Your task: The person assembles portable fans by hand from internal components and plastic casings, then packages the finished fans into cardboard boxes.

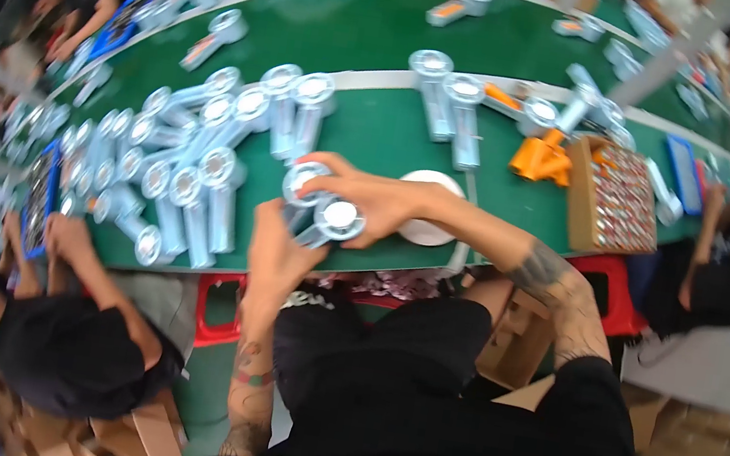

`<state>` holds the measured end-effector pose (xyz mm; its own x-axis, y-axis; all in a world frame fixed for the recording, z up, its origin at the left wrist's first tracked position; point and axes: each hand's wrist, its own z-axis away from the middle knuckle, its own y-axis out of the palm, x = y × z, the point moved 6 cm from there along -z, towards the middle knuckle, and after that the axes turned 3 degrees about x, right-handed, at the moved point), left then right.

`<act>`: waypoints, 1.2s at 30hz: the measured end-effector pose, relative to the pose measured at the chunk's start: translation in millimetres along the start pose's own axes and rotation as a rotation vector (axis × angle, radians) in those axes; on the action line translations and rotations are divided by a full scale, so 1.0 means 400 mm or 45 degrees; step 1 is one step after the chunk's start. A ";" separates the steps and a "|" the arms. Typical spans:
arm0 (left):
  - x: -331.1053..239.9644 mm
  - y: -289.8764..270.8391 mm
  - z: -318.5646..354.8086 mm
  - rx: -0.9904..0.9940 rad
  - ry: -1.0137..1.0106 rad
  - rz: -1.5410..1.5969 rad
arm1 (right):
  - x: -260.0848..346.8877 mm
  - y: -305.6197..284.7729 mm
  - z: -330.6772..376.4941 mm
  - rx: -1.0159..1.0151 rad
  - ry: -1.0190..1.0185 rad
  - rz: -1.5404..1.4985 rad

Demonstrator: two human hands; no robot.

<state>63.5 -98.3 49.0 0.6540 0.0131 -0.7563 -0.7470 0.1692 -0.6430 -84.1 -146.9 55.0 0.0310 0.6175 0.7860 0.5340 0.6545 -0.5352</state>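
Two light-blue handheld fan bodies are between my hands, above the near edge of the green table. One fan body [340, 217] has its round white-centred head facing up; the other fan body [305, 172] sits just beyond it. My right hand [374, 199] reaches in from the right with its fingers closed around both heads. From below, my left hand [279, 248] is closed about the lower parts, where my palm hides most of the handles. Left of my hands lies a pile of similar fan bodies [221, 169], its nearest pieces close to my left hand.
A white round dish [440, 232] lies by my right forearm. Farther right are orange parts [541, 157] and a cardboard box [583, 209] full of small metal parts. Co-workers sit on both sides, near a blue tray [42, 199] and another blue tray [682, 176]. Red stools [217, 319] stand below.
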 end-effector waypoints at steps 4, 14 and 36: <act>0.020 -0.012 0.010 -0.246 0.003 -0.241 | -0.055 0.017 -0.031 0.067 0.085 -0.031; 0.024 -0.005 -0.021 -0.363 -0.185 -0.381 | 0.113 -0.030 0.222 -0.810 0.462 0.351; -0.249 0.314 -0.004 0.325 1.043 -0.632 | 0.231 0.072 0.507 -1.505 0.991 0.960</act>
<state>-95.7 -80.0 43.5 0.5294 -0.7859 -0.3196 -0.2995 0.1794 -0.9371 -237.3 17.3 49.5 0.7824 0.0243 0.6223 0.5097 -0.5990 -0.6176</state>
